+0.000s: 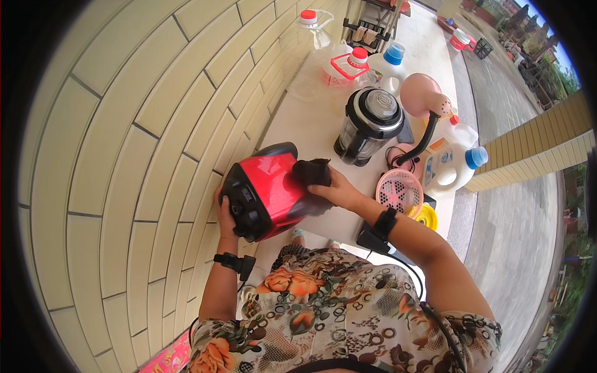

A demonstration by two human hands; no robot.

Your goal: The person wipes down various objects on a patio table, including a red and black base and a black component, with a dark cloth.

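A red and black blender base (275, 186) is tilted at the near left part of the white table, its control panel with knobs turned toward me. My left hand (226, 217) grips its black panel end from the left. In my right hand (340, 189) is a dark cloth (311, 173), held against or just over the red housing; which of the two is not plain. Behind the base stands a clear blender jar (368, 135) with a black and silver rim and lid. The underside of the base is hidden.
A tiled wall (154, 154) runs close on the left. On the table (298, 112) stand a pink desk lamp (419, 95), a pink perforated basket (399, 191), a yellow round item (426, 217), blue-capped jugs (445, 168) and red-capped clear bottles (347, 70). A black cable hangs near my right forearm.
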